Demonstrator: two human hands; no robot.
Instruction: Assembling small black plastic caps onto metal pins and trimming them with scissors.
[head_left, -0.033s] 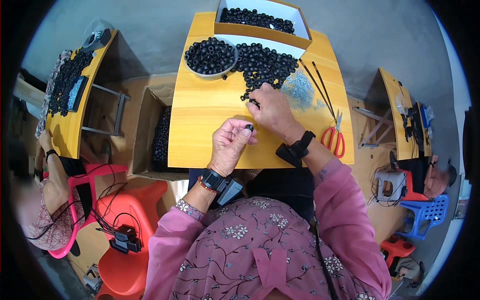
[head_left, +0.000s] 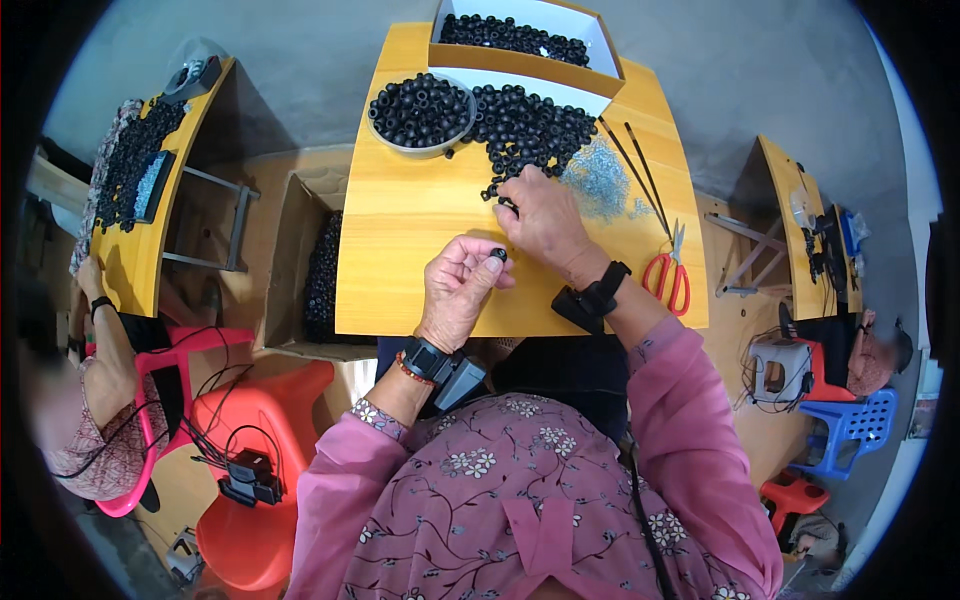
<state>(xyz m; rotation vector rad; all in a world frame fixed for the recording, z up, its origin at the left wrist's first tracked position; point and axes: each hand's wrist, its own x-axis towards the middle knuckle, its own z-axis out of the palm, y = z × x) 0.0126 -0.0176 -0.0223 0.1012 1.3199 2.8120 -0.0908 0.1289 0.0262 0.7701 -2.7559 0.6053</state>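
Note:
Between the thumb and forefinger of my left hand (head_left: 458,290) is a small black ring-shaped part (head_left: 498,255), held above the near half of the yellow table (head_left: 410,240). My right hand (head_left: 545,218) reaches to the near end of a loose heap of the same black parts (head_left: 530,125). Its fingers are curled and pinched on a small black part (head_left: 508,204), mostly hidden under them. Just right of the heap lies a pile of tiny pale-blue clear pieces (head_left: 598,180).
A clear bowl (head_left: 437,152) and a cardboard box (head_left: 612,62) hold more black parts at the back. Two dark thin sticks (head_left: 648,175) and red-handled scissors (head_left: 667,282) lie on the right. On the floor left stands an open carton (head_left: 280,260); a red chair (head_left: 240,520) is nearer. Other people sit at side tables.

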